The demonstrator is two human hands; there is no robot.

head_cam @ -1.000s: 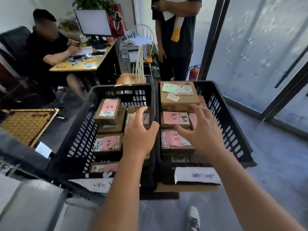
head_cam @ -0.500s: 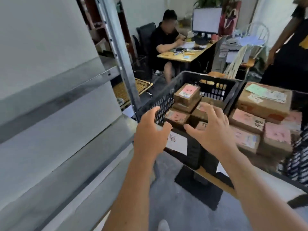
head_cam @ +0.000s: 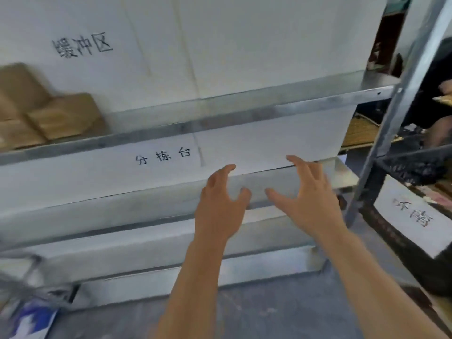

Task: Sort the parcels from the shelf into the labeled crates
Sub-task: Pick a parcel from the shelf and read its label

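Handwritten black characters 缓冲区 (head_cam: pixel 82 45) stand on the white panel (head_cam: pixel 220 45) behind the upper shelf level, toward ten o'clock in the view. Lower, close to the centre, a second handwritten line, 分拣台 (head_cam: pixel 163 155), is on the white panel (head_cam: pixel 269 143) just below the metal shelf rail (head_cam: pixel 244 111). At four o'clock a white paper label (head_cam: pixel 413 214) fixed to the front of the black crate (head_cam: pixel 415 167) carries two brushed characters; the second looks like 南, while the first is too blurred to read with any certainty. The blue and white printed item (head_cam: pixel 31 319) at seven o'clock shows no legible text.
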